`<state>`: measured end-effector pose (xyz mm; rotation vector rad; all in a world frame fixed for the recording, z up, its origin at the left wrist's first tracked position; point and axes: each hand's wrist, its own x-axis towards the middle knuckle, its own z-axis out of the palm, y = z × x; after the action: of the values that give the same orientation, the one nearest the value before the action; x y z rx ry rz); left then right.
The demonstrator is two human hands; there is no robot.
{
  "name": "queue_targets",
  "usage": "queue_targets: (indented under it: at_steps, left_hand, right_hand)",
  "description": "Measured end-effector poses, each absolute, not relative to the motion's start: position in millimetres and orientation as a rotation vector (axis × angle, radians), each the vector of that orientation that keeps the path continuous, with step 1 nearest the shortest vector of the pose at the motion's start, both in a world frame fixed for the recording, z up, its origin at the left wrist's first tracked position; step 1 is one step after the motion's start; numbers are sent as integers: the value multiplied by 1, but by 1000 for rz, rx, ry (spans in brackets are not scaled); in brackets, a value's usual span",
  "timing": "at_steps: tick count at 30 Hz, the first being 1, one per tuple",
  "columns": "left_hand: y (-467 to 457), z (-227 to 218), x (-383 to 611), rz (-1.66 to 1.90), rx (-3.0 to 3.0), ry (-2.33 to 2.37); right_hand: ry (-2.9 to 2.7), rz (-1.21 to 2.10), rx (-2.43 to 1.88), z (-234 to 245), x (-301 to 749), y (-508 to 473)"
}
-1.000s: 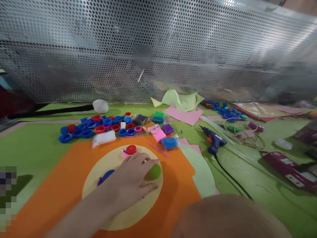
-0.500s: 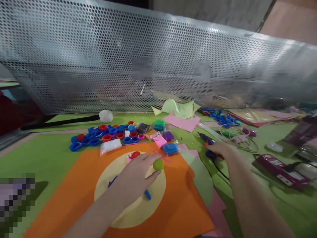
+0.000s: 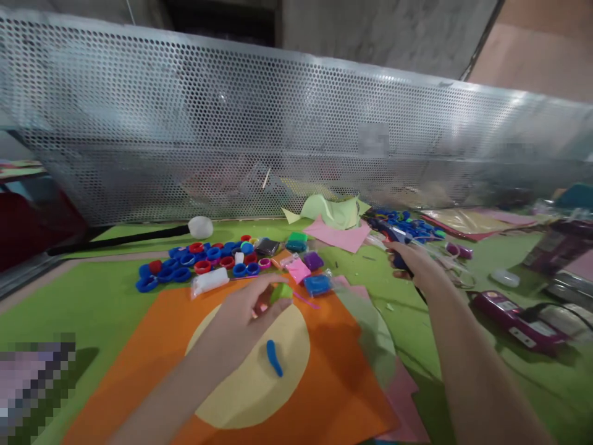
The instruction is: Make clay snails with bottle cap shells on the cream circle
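Note:
Over the pale yellow paper circle (image 3: 241, 395), my left hand (image 3: 250, 306) is closed, with a round lime-green piece (image 3: 281, 292) pinched between thumb and fingers. Something pink shows in the gap under these fingers, too hidden to name. A curved blue strip (image 3: 274, 358) lies on the circle, which rests on an orange sheet (image 3: 352, 383). Further right, my right hand (image 3: 412, 262) is wrapped round the handle of a dark blue glue gun (image 3: 395, 235), its nozzle pointing away to the upper left. A black cord trails behind the hand.
Blue and red bottle caps (image 3: 204, 259) are heaped at the back left, beside several small clay packets (image 3: 317, 285). A purple power strip (image 3: 514, 321) sits at the right. Behind the green tabletop stands a perforated metal panel (image 3: 306, 136). Crumpled green paper (image 3: 331, 211) lies near it.
The glue gun has gone forward in my right hand, near the far pile of blue caps. My left hand has drawn slightly left and its fingers have curled more around the green piece.

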<state>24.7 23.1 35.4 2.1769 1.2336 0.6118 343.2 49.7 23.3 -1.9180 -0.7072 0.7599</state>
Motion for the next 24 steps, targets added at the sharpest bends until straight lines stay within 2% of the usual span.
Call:
queue_targets:
  at_steps: [6, 11, 14, 18, 24]
  left_hand:
    - [17, 26, 10, 651, 2147, 1219]
    - [18, 12, -7, 757, 1993, 1127]
    - [17, 12, -14, 898, 1744, 1040]
    - [14, 14, -16, 1077, 1403, 684]
    - [8, 14, -17, 1184, 1474, 456]
  right_hand:
    - [-724, 918, -1378, 33, 297, 50]
    - [-850, 1158, -1109, 34, 254, 32]
    - [-945, 1280, -1099, 33, 233, 18]
    - [-923, 1237, -1164, 36, 222, 4]
    - [-795, 1033, -1277, 41, 232, 8]
